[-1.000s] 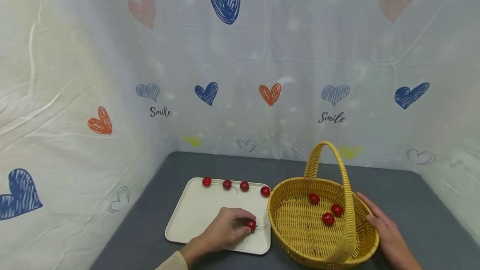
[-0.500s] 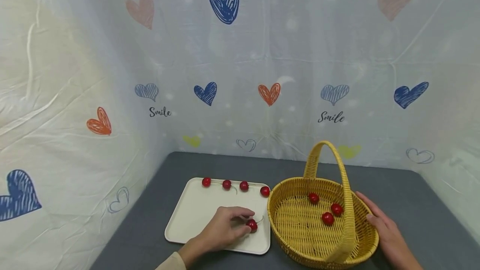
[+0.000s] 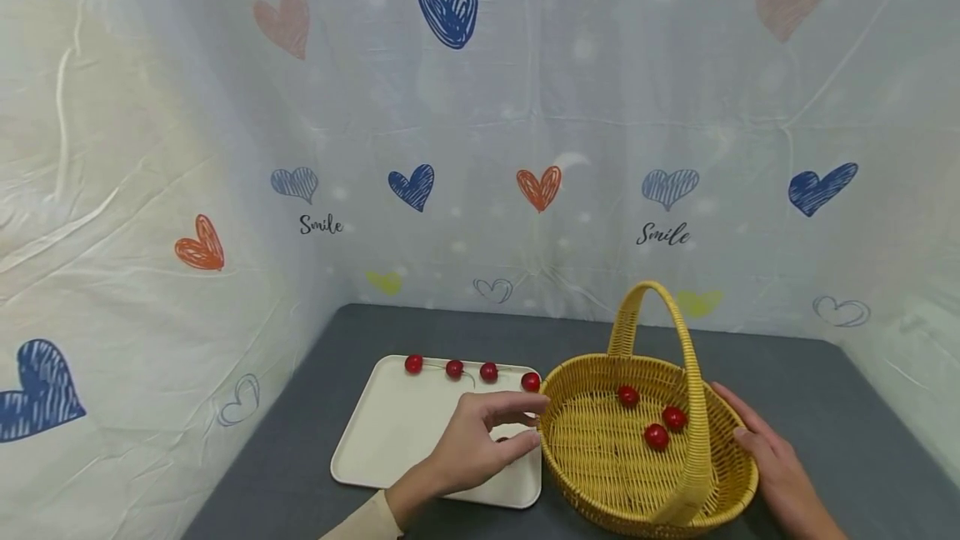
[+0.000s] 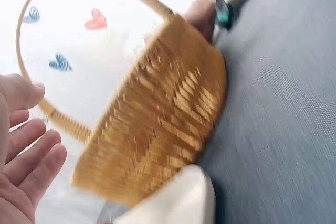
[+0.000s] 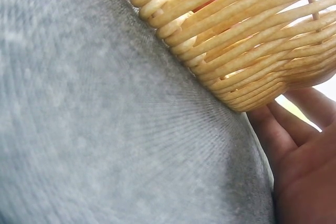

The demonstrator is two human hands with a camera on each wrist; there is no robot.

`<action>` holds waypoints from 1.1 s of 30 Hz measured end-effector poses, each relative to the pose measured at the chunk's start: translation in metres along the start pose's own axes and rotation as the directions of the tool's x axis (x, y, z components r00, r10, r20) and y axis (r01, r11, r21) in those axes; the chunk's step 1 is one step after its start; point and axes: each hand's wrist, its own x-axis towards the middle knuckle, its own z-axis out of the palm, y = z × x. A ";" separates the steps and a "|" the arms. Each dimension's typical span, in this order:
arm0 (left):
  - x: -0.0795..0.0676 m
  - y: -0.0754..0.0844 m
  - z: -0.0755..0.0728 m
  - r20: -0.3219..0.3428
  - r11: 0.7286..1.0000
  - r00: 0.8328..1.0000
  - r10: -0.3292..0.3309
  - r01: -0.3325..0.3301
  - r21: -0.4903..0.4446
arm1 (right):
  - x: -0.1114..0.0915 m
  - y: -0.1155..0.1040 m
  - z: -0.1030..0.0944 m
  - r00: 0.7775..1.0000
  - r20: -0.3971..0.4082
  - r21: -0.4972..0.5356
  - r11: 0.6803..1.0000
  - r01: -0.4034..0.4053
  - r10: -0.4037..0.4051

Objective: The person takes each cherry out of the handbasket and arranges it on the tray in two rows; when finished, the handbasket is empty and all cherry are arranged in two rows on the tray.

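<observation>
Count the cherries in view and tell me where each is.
8. Four cherries lie along the far edge of the tray, one cherry is mostly hidden behind the left hand, and three cherries sit inside the basket. Others may be hidden.

Pale walls [image 3: 465, 115], seemingly fabric, printed with hearts, stand around a grey tabletop [image 3: 825, 407].

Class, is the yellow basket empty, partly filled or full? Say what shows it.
Partly filled: in the head view, three red cherries lie inside the yellow basket, and much of its woven floor shows bare.
</observation>
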 end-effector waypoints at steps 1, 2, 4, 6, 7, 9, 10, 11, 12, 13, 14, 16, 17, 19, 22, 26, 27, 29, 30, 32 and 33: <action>0.004 0.002 0.004 0.014 0.999 1.000 -0.004 0.005 -0.039 | 0.000 0.000 0.000 1.000 0.000 0.002 1.000 0.001 -0.001; 0.007 0.004 0.008 0.026 0.997 1.000 -0.011 0.013 -0.070 | 0.000 0.000 -0.001 1.000 0.004 0.007 1.000 -0.002 0.002; 0.015 0.005 0.017 0.055 0.993 0.998 -0.006 0.012 -0.121 | 0.000 0.000 0.000 1.000 0.007 0.011 1.000 -0.008 0.007; 0.022 0.008 0.025 0.082 0.987 0.997 -0.006 0.019 -0.161 | 0.000 0.000 0.000 1.000 0.011 0.019 1.000 -0.012 0.012; 0.026 0.009 0.029 0.095 0.984 0.995 -0.007 0.023 -0.176 | 0.000 0.000 0.000 1.000 0.011 0.020 1.000 -0.013 0.013; 0.034 0.012 0.037 0.112 0.980 0.994 -0.003 0.026 -0.197 | 0.000 -0.001 0.000 1.000 0.008 0.021 1.000 -0.010 0.010; 0.038 0.013 0.041 0.119 0.979 0.993 -0.008 0.032 -0.203 | 0.000 -0.001 0.000 1.000 0.007 0.023 1.000 -0.009 0.009; 0.043 0.014 0.045 0.123 0.978 0.992 -0.008 0.034 -0.204 | 0.000 -0.001 0.000 1.000 0.006 0.022 1.000 -0.008 0.008; 0.047 0.015 0.050 0.127 0.980 0.992 -0.011 0.036 -0.196 | 0.000 -0.001 0.000 1.000 0.005 0.019 1.000 -0.007 0.007; 0.051 0.016 0.055 0.130 0.983 0.991 -0.011 0.034 -0.179 | 0.000 -0.001 0.000 1.000 0.004 0.018 1.000 -0.009 0.009; 0.055 0.016 0.060 0.131 0.987 0.991 -0.009 0.030 -0.159 | 0.000 -0.001 0.000 1.000 0.004 0.018 1.000 -0.012 0.012; 0.063 0.017 0.070 0.135 0.993 0.991 -0.020 0.035 -0.110 | 0.000 -0.002 0.000 1.000 0.002 0.012 1.000 -0.016 0.016; 0.067 0.017 0.075 0.137 0.996 0.990 -0.027 0.038 -0.081 | 0.000 -0.002 0.000 1.000 0.002 0.008 1.000 -0.019 0.019; 0.074 0.017 0.085 0.142 0.999 0.989 -0.043 0.047 -0.025 | 0.000 -0.002 0.000 1.000 -0.002 0.001 1.000 -0.023 0.023; 0.084 0.016 0.099 0.154 0.995 0.985 -0.078 0.068 0.069 | 0.000 -0.003 0.000 1.000 -0.005 -0.016 1.000 -0.024 0.024; 0.095 0.016 0.114 0.191 0.974 0.975 -0.110 0.068 0.216 | 0.000 -0.004 0.000 1.000 -0.006 -0.036 0.999 -0.026 0.026; 0.097 0.016 0.117 0.204 0.965 0.972 -0.121 0.067 0.255 | 0.000 -0.004 0.000 1.000 -0.005 -0.037 0.999 -0.028 0.028; 0.102 0.015 0.122 0.228 0.943 0.963 -0.143 0.063 0.326 | 0.000 -0.004 0.000 1.000 -0.006 -0.046 0.999 -0.028 0.028; 0.104 0.015 0.125 0.240 0.928 0.959 -0.150 0.053 0.368 | 0.000 -0.004 0.000 1.000 -0.006 -0.046 0.998 -0.029 0.029; 0.107 0.013 0.130 0.268 0.891 0.950 -0.159 0.021 0.453 | 0.000 -0.003 0.000 1.000 -0.005 -0.054 0.998 -0.029 0.029; 0.108 0.011 0.132 0.280 0.866 0.947 -0.159 -0.002 0.500 | 0.000 -0.003 0.000 1.000 -0.004 -0.057 0.998 -0.030 0.030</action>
